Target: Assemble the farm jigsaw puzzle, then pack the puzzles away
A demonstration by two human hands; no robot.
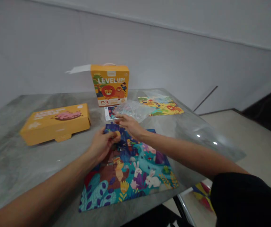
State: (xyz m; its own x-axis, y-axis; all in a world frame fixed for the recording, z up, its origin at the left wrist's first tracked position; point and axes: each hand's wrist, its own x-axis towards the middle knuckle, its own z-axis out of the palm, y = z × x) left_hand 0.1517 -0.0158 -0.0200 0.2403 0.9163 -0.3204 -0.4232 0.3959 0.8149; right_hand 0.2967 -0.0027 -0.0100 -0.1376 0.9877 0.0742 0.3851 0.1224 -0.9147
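A colourful jigsaw puzzle (130, 176) with rabbits, a fox-like animal and plants lies on the grey table before me. My left hand (102, 143) is at its upper left, thumb and fingers closed on a dark blue puzzle piece (111, 127). A round orange patch shows by the thumb; whether it is printed on the piece I cannot tell. Just above the puzzle's top edge hovers my right hand (131, 126), fingers stretched out and slightly apart, with nothing visible in them. The forearm crosses over the puzzle's right side and hides part of it.
An orange box (57, 123) lies at left. Behind stands a "LEVEL UP!" box (111, 85) with its flap out. Clear plastic wrap (140, 110) partly covers a picture card (108, 113). A yellow lion puzzle (165, 105) lies farther right, near the table's (187, 138) right edge.
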